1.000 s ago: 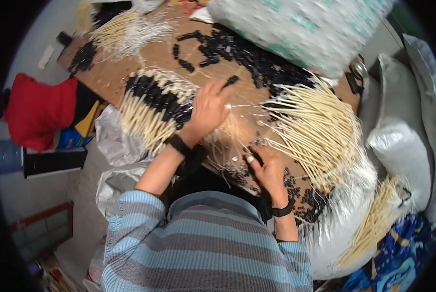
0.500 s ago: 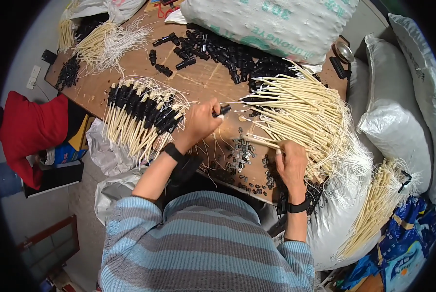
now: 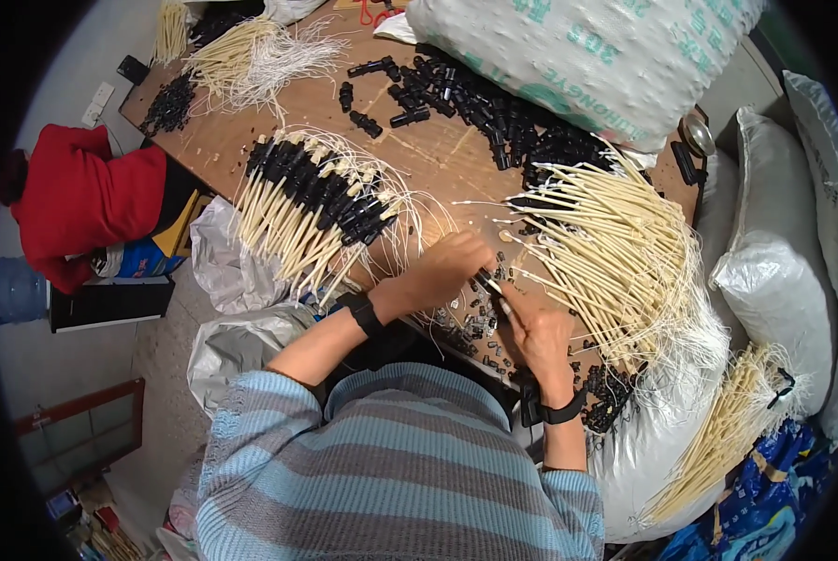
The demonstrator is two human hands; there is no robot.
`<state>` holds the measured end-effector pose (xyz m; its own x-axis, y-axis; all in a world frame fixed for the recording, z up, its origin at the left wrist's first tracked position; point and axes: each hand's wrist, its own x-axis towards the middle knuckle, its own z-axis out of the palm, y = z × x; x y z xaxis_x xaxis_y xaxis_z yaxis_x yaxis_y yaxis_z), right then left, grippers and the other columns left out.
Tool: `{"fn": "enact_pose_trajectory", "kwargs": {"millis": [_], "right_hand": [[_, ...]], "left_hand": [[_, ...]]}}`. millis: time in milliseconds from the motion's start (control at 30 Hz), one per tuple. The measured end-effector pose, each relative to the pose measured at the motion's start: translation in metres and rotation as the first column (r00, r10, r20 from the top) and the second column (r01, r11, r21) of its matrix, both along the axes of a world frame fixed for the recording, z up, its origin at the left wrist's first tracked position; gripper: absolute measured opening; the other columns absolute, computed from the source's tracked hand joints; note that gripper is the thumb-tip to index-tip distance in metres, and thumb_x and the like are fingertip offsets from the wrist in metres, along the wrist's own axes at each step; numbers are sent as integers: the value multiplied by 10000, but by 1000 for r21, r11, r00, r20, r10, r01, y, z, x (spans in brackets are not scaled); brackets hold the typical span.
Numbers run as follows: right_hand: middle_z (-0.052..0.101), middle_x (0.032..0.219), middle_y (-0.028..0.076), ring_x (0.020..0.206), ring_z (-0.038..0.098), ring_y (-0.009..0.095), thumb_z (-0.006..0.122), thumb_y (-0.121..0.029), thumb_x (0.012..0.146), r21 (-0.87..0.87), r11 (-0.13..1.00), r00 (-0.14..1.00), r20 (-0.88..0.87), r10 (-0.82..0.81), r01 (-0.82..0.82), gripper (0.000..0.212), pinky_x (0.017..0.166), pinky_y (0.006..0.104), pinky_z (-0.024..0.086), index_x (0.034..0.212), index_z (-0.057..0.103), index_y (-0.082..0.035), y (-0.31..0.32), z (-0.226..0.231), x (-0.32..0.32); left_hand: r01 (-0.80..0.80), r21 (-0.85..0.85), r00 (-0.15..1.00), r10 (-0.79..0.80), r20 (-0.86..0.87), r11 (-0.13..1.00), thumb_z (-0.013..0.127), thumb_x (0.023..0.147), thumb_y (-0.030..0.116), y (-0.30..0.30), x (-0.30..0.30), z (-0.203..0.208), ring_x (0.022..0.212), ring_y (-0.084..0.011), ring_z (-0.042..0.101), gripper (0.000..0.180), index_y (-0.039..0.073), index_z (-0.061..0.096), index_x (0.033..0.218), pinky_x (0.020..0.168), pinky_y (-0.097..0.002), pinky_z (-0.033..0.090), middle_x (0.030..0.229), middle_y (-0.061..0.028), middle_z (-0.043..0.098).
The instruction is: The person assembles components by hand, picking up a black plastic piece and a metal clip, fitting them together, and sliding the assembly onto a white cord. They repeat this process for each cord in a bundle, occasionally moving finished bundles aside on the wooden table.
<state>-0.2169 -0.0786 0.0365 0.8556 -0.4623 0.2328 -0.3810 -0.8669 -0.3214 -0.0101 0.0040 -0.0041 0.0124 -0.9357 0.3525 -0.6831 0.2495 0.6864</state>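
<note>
My left hand (image 3: 458,257) is closed around a black plastic connector (image 3: 483,277), most of which the fingers cover. Just to its right, my right hand (image 3: 539,323) pinches a cream-coloured tube (image 3: 495,286), its end meeting or nearly meeting the connector; whether it is inside I cannot tell. Close by on the right lies a big bundle of cream tubes (image 3: 615,252) with white wires. Left of my hands is a row of tubes with black connectors fitted (image 3: 321,192), thin wires trailing over them. Small clear and dark pieces (image 3: 475,323) are scattered below my hands.
Loose black connectors (image 3: 494,107) are heaped at the back of the wooden table (image 3: 428,182), against a large white sack (image 3: 587,56). More tubes (image 3: 237,61) lie far left beside small black parts (image 3: 168,105). Grey sacks (image 3: 774,206) stand right; a person in red (image 3: 101,196) is at left.
My left hand has moved right and nearer with the connector, and my right hand has brought the tube up to it. The view has shifted slightly.
</note>
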Motion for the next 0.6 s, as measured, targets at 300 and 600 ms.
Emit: {"fn": "enact_pose_trajectory", "kwargs": {"millis": [300, 600], "right_hand": [[661, 730, 180, 625, 650, 287, 730, -91, 735, 232, 956, 977, 73, -200, 178, 262, 547, 364, 490, 994, 691, -83, -6, -1, 7], [680, 930, 108, 756, 591, 106, 640, -250, 912, 853, 235, 796, 519, -311, -465, 229, 646, 252, 471, 809, 646, -45, -15, 17, -17]], "left_hand": [[-90, 140, 966, 52, 253, 986, 587, 732, 25, 11, -31, 48, 677, -253, 606, 283, 109, 614, 1002, 668, -364, 491, 825, -49, 586], [-283, 424, 888, 402, -223, 860, 596, 871, 165, 22, 5, 11, 669, -224, 586, 170, 33, 598, 978, 636, -367, 457, 743, -80, 587]]}}
